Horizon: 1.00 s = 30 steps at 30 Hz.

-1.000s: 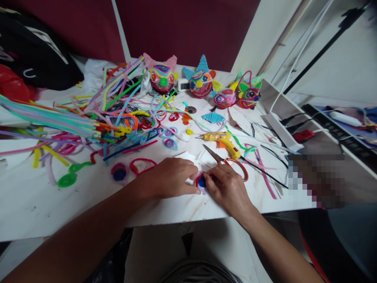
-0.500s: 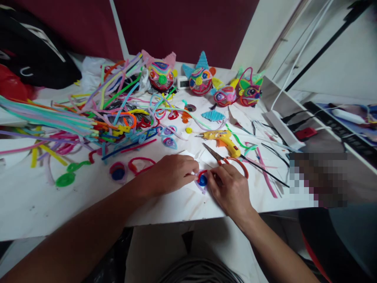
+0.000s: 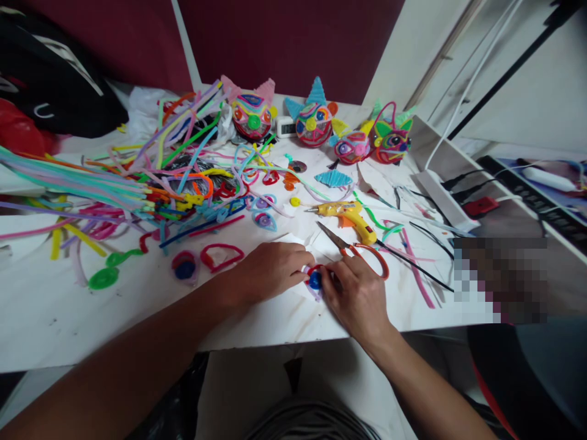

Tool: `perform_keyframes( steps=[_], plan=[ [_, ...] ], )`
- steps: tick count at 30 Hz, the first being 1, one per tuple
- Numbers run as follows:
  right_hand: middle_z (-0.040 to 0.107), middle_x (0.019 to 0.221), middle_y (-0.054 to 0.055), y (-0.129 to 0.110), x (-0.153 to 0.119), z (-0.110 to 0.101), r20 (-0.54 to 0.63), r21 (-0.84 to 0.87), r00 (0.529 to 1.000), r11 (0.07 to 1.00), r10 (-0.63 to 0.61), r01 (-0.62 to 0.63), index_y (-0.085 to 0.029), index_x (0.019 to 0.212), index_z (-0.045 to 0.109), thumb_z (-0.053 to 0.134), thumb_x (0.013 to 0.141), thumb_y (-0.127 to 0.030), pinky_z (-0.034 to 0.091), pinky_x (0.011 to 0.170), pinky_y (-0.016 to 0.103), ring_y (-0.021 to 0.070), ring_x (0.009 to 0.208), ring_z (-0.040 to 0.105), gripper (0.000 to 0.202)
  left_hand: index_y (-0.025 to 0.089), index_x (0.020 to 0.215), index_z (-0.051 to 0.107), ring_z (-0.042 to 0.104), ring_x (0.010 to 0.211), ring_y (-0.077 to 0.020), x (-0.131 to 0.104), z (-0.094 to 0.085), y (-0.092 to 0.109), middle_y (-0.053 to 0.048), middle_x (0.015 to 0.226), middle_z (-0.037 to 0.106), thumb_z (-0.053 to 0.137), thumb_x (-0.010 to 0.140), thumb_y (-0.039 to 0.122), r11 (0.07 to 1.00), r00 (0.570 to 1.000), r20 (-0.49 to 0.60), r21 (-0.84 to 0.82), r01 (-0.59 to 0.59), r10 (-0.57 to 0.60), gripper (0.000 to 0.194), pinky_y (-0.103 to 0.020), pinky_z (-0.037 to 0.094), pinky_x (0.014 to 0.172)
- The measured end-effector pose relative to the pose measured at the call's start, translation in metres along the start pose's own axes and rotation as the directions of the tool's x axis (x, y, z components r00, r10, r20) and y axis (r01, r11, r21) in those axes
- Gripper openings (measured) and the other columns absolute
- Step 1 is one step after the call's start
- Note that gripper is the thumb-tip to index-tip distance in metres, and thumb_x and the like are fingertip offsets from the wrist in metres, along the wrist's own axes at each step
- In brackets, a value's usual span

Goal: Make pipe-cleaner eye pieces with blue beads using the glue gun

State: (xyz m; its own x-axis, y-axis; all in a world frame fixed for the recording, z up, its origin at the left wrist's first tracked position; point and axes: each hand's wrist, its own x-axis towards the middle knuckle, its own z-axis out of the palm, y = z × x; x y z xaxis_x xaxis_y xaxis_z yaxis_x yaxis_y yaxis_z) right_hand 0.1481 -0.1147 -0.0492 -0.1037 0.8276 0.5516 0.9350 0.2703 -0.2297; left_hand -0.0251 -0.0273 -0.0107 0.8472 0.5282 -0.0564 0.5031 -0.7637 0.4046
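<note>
My left hand [image 3: 270,272] and right hand [image 3: 358,296] pinching a small fuzzy coil [image 3: 315,279], blue centre ringed red, probably pipe cleaner, near the white table [image 3: 68,311]'s front edge, orange-handled scissors [image 3: 362,249] just behind my right hand, yellow glue gun [image 3: 346,215] beyond, loose chenille stems [image 3: 92,183] heaped toward the left edge.

A white bench [image 3: 68,318] covered with craft materials.

On its left side lies a big pile of pipe cleaners [image 3: 92,183] in many colours. Near the middle lie a yellow glue gun [image 3: 346,217] and scissors [image 3: 360,247] with orange handles, just beside each other. Four colourful finished figures [image 3: 316,125] stand in a row at the far edge. A green coil [image 3: 103,278] and a red loop [image 3: 222,255] lie nearer the front.
</note>
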Motion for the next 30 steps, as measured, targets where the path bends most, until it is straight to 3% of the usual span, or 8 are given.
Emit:
perform_keyframes(
  steps=[12, 21, 30],
  plan=[
    [0.061, 0.077, 0.007, 0.002, -0.003, -0.006, 0.049, 0.169, 0.995, 0.981, 0.086, -0.093, -0.012, 0.090, 0.071, 0.056, 0.092, -0.023, 0.050, 0.067, 0.030, 0.0187, 0.073, 0.060, 0.019, 0.017, 0.097, 0.066, 0.061, 0.088, -0.0174, 0.001, 0.003, -0.002, -0.002, 0.090, 0.063, 0.053, 0.096, 0.022, 1.000, 1.000, 0.011, 0.001, -0.012, 0.012, 0.014, -0.027, 0.041, 0.075],
    [0.065, 0.084, 0.009, 0.005, -0.007, -0.009, 0.053, 0.223, 0.998, 0.974, 0.027, -0.038, -0.011, 0.096, 0.069, 0.056, 0.090, -0.017, 0.052, 0.074, 0.034, 0.0210, 0.080, 0.061, 0.015, 0.017, 0.092, 0.065, 0.060, 0.083, -0.0148, 0.001, 0.003, 0.000, 0.000, 0.086, 0.061, 0.053, 0.095, 0.020, 0.999, 0.999, 0.007, 0.015, -0.048, 0.048, 0.013, -0.026, 0.039, 0.071],
    [0.064, 0.089, 0.011, 0.001, -0.009, -0.014, 0.133, 0.264, 0.989, 0.959, 0.070, -0.103, -0.013, 0.102, 0.067, 0.055, 0.091, -0.020, 0.053, 0.079, 0.040, 0.0236, 0.087, 0.059, 0.018, 0.018, 0.098, 0.067, 0.061, 0.088, -0.0158, 0.000, 0.005, -0.001, -0.001, 0.090, 0.064, 0.053, 0.096, 0.021, 0.999, 0.999, 0.000, 0.011, -0.047, 0.047, 0.014, -0.026, 0.042, 0.075]
  ],
)
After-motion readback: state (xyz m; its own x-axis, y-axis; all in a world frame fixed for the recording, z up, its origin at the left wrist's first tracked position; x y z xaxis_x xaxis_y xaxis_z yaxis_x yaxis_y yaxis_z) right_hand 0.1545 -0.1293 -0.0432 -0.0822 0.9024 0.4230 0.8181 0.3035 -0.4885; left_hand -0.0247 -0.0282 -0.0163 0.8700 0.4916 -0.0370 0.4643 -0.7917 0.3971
